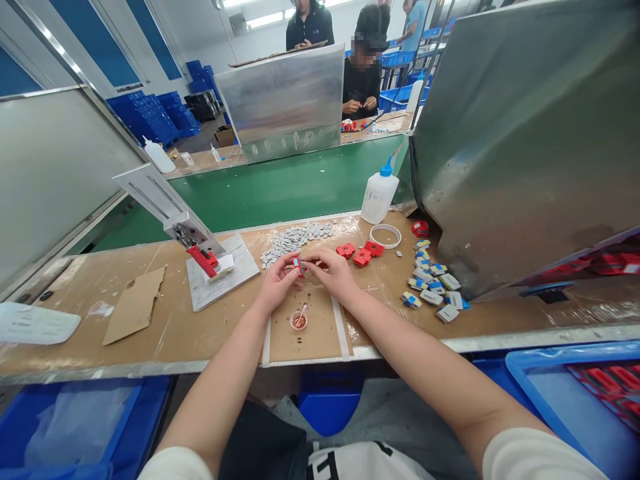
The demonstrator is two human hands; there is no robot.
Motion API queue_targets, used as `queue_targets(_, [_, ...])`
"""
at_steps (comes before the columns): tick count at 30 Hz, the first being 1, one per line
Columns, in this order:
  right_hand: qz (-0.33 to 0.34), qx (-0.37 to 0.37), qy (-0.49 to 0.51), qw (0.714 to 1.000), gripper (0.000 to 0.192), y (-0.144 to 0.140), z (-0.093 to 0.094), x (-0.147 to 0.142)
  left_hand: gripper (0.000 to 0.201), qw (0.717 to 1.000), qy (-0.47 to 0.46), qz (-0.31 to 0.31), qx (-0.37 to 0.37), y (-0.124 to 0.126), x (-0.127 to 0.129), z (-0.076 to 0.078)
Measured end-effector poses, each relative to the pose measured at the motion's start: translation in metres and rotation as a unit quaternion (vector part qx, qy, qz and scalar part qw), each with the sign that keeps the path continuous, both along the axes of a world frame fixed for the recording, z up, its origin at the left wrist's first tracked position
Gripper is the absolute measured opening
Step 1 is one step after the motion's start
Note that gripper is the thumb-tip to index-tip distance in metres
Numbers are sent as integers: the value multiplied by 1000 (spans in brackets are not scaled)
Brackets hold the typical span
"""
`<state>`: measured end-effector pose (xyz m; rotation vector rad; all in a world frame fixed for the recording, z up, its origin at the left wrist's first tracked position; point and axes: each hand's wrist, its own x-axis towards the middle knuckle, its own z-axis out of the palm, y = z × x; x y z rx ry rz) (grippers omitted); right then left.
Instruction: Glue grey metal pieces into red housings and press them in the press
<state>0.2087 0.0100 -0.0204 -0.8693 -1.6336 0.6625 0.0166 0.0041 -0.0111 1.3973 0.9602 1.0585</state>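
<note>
My left hand (278,283) is closed round a small red plastic part (299,265) with a pale face, held above the middle of the bench. At its right side my right hand (330,269) pinches with thumb and forefinger; whether it grips the part or some tiny piece there is too small to tell. Just below the hands stands a small cup (299,321) of reddish-brown stuff with a stick in it. Behind the hands lies a heap of small grey square pieces (295,239). Several red plastic parts (363,256) sit right of my right hand.
A toggle-clamp press (193,240) with a red handle stands left, near cardboard (135,305). To the right are a tape roll (385,228), a white squeeze bottle (379,197), several small boxes (433,275) and a metal panel (500,147). A green belt (260,193) runs behind; co-workers are beyond.
</note>
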Motion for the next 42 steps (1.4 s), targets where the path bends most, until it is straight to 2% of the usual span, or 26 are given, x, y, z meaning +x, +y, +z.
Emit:
queue_targets(4, [5, -20, 1, 1000, 14, -1, 1, 1, 57, 1000, 6, 11, 24, 0, 2, -1])
queue_targets(8, [-1, 52, -72, 996, 16, -1, -1, 3, 55, 999, 21, 24, 29, -1, 2, -3])
queue_targets(13, [-33, 133, -174, 975, 25, -5, -3, -2, 54, 997, 51, 50, 37, -1, 2, -4])
queue_targets(18, [-56, 174, -231, 956, 32, -13, -2, -8, 48, 987, 94, 76, 109, 0, -1, -8])
queue_targets(21, [-44, 160, -265, 950, 42, -19, -2, -9, 46, 974, 137, 87, 157, -1, -3, -9])
queue_targets(24, [-13, 134, -245, 960, 44, -22, 0, -8, 46, 969, 154, 89, 172, -3, -5, -8])
queue_targets(27, [-21, 57, -160, 985, 33, -21, 4, -6, 45, 966, 165, 80, 184, -4, -5, -6])
queue_targets(29, [-46, -3, -144, 989, 22, -19, 8, -4, 44, 961, 176, 74, 198, -5, -4, -4])
queue_targets(31, [-48, -25, -192, 980, 20, -19, 12, -2, 43, 955, 191, 69, 217, -6, -4, -3])
queue_targets(35, [1, -10, -301, 954, 31, -19, 16, -1, 42, 935, 227, 49, 266, -5, -4, -3])
queue_targets(42, [16, -36, -320, 947, 29, -18, 13, -1, 45, 913, 269, 12, 305, -5, -5, -2])
